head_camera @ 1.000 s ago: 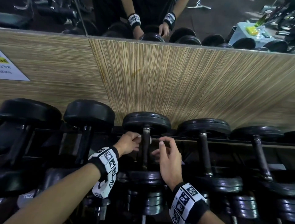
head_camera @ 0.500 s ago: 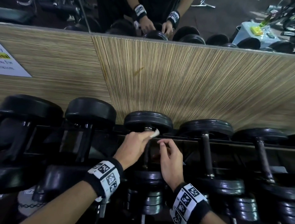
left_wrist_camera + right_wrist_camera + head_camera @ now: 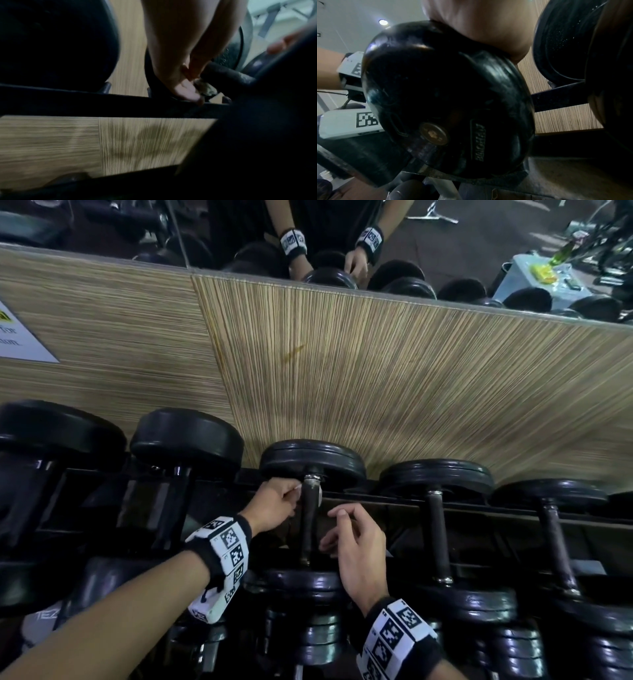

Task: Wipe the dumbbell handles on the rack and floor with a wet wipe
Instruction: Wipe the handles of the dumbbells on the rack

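Against the far end of the dumbbell handle [image 3: 309, 522], the left hand [image 3: 274, 508] is pinching a soft, limp wet wipe [image 3: 319, 494] round the rough dark bar. Just right of it, the right hand [image 3: 359, 546] is hovering loosely curled, holding nothing. Beyond both, heavy round rubber heads are sitting on the rack [image 3: 445, 510], likely too weighty to shift.

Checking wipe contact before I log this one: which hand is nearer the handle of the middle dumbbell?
Left. The left hand holds the wet wipe against the far end of the handle. The right hand hangs just right of it, fingers loose, not touching.
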